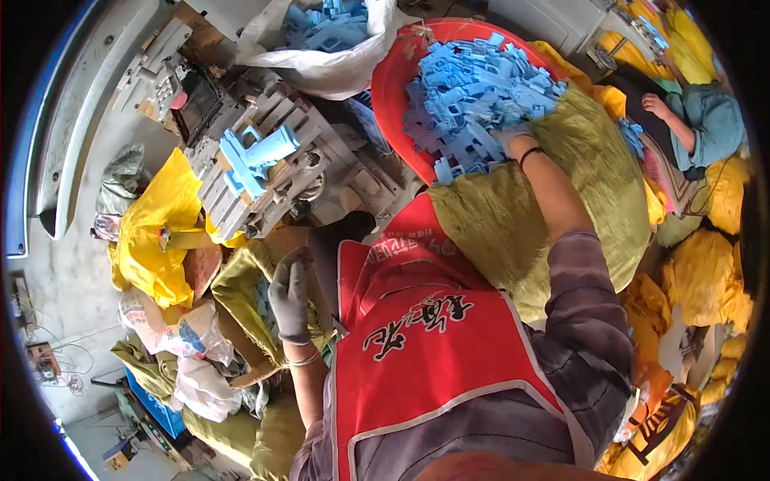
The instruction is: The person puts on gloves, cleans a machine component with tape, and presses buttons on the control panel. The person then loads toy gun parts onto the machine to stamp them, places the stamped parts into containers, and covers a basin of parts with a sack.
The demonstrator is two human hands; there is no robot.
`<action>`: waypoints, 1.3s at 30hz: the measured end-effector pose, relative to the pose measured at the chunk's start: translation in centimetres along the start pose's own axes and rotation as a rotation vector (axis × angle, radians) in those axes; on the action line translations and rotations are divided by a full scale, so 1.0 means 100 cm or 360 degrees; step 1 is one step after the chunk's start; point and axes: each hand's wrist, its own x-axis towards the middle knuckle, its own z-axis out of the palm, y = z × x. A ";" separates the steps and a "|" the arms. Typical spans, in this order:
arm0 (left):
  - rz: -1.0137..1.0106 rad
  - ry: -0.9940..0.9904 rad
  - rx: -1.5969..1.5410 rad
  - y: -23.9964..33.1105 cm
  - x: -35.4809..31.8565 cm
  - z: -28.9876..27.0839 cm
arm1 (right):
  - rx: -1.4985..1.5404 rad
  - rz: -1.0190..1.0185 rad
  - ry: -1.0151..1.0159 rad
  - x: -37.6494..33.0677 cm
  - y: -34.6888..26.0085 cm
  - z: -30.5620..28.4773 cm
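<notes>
My right hand (516, 141), in a light glove with a dark band at the wrist, reaches to the near edge of a heap of light blue plastic toy-gun parts (481, 84). Its fingers are partly lost among the pieces, so a grip cannot be made out. The heap fills a large red tub (387, 92). My left hand (289, 298), in a grey-white glove, hangs beside my left thigh with its fingers loosely stretched and nothing visible in them. Ahead of it, blue toy-gun pieces (258, 159) lie on a grey slatted metal fixture (309, 132).
A white sack (337, 74) of blue parts stands behind the fixture. An olive woven sack (561, 208) bulges against the tub's near side. Yellow sacks (160, 228) and white plastic bags (204, 385) crowd the left. At far right sits another person (710, 124) among yellow bags.
</notes>
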 end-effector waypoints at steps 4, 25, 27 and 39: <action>-0.0042 0.0007 0.0334 0.005 -0.013 0.010 | -0.1593 0.1064 0.0858 0.060 -0.050 0.046; 0.0868 0.0734 0.0970 0.056 0.058 -0.056 | 0.1064 -0.0660 0.1842 0.073 -0.205 0.190; 0.0972 0.0706 0.1021 0.056 0.070 -0.065 | 0.1041 -0.0700 0.1820 0.074 -0.211 0.198; 0.0732 0.0337 0.0578 0.047 0.118 -0.072 | 0.1046 -0.0494 0.1809 0.064 -0.199 0.224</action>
